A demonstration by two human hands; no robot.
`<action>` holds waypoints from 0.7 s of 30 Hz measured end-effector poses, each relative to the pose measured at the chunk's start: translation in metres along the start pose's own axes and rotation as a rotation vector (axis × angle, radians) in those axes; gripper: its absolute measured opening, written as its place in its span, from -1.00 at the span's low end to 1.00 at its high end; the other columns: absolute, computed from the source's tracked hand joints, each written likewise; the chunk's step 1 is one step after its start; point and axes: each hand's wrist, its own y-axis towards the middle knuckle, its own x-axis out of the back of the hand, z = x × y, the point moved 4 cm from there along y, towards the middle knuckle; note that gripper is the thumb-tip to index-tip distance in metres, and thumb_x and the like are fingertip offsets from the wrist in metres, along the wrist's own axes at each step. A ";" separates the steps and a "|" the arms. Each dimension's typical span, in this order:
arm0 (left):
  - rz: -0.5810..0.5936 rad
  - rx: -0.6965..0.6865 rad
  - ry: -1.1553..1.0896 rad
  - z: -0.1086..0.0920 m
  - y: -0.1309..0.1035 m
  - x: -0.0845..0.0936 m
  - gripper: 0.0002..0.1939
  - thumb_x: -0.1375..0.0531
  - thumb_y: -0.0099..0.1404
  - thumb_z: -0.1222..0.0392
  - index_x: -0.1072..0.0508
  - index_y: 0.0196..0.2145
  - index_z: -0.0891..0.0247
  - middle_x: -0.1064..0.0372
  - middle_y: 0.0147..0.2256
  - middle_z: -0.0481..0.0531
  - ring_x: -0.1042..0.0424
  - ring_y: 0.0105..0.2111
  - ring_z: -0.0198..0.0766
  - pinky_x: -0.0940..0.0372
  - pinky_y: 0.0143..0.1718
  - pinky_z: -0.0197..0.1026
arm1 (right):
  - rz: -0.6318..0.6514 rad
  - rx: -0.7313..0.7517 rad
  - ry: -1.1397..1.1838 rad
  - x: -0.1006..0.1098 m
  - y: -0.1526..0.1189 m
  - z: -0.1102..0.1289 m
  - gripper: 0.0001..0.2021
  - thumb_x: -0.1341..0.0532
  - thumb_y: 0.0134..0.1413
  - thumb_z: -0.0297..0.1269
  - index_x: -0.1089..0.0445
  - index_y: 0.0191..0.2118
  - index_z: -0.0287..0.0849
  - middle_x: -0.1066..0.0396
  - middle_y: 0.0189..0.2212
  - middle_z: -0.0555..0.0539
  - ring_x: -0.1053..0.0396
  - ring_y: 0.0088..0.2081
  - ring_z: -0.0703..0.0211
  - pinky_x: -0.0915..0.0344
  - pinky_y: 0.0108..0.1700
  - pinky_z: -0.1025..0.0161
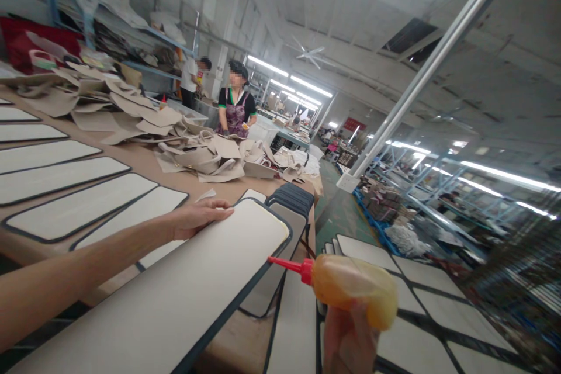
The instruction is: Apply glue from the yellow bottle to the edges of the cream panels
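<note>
A long white panel with a dark border and rounded corners slants across the front of the view. My left hand grips its far left edge, fingers on top; the thumb is hidden. In my right hand is a glue bottle, squeezable and translucent, with yellowish liquid inside. Its red nozzle points left, with the tip at the panel's right border. A thin yellowish line shows along the border near the far corner. Just behind, a stack of similar panels lies on the table.
Similar panels lie in a row on the brown table at left. Beige cut pieces are heaped farther back. More panels lie at right. A co-worker stands beyond the table. A slanting metal post rises at right.
</note>
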 end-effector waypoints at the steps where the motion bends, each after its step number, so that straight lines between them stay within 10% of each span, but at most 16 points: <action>1: -0.002 0.005 0.004 0.000 0.000 0.000 -0.08 -0.57 -0.54 -0.22 -0.34 -0.26 0.25 -0.49 -0.51 -0.10 -0.43 -0.52 -0.29 -0.34 -0.52 -0.32 | -0.015 -0.026 0.014 0.000 -0.001 -0.001 -0.46 -0.41 -0.03 -0.06 -0.41 0.12 0.09 -0.46 0.08 0.04 -0.44 0.07 0.06 -0.51 -0.03 0.15; 21: 0.060 0.042 0.016 0.019 0.016 0.014 -0.36 -0.55 -0.26 -0.08 -0.28 -0.40 0.22 -0.44 -0.52 -0.12 -0.43 -0.52 -0.29 -0.28 -0.49 -0.33 | -0.087 -0.149 0.046 -0.003 -0.018 -0.013 -0.54 -0.49 -0.18 -0.09 -0.54 -0.07 -0.01 -0.58 -0.08 -0.03 -0.55 -0.11 0.07 -0.53 -0.27 0.31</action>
